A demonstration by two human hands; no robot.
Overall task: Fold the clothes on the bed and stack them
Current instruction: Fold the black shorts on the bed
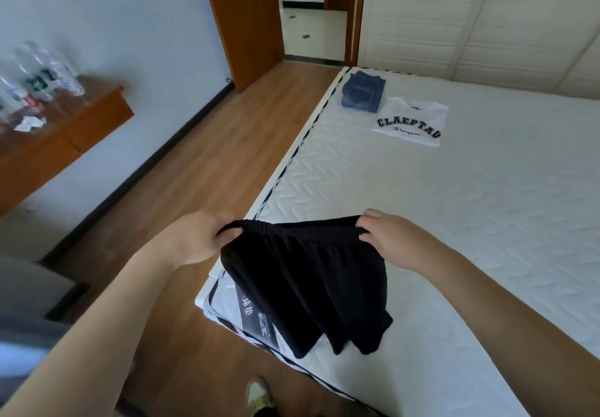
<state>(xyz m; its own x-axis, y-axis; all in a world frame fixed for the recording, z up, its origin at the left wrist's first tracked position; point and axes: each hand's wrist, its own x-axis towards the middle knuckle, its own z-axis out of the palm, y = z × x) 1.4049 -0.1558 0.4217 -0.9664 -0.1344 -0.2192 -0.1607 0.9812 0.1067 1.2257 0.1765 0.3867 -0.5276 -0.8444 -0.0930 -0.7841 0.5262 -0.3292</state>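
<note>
- Bare white quilted mattress point(454, 205) fills the right side of the room, with wood flooring and an open doorway beyond its far corner.
- At the near corner of the bed, the left hand point(198, 241) pinches one end of the elastic waistband of a pair of black shorts point(308, 283), fingers curled into the fabric.
- Opposite it, the right hand point(389, 238) grips the other end of the waistband, thumb and fingers closed over the band.
- Held apart like this, the two hands stretch the waistband flat so the legs hang free and even; I judge this squares the garment before it is laid down and folded.
- Both leg hems dangle over the mattress corner, reaching the surface or nearly so.
- Below the shorts, a printed label point(256, 316) on the mattress corner carries pale characters, too small to read.
- Further up the bed, a folded white T-shirt point(410, 123) lies flat, lettered "CLAEPTAU" in dark block capitals with a cursive line beneath that looks like "Champion".
- Just beside it, at the far corner, sit folded blue jeans point(363, 90); the two lie side by side, not yet stacked.
- Across the floor, blurred plastic bottles point(39, 72) stand on a wooden desk point(81, 124); their labels are unreadable.
</note>
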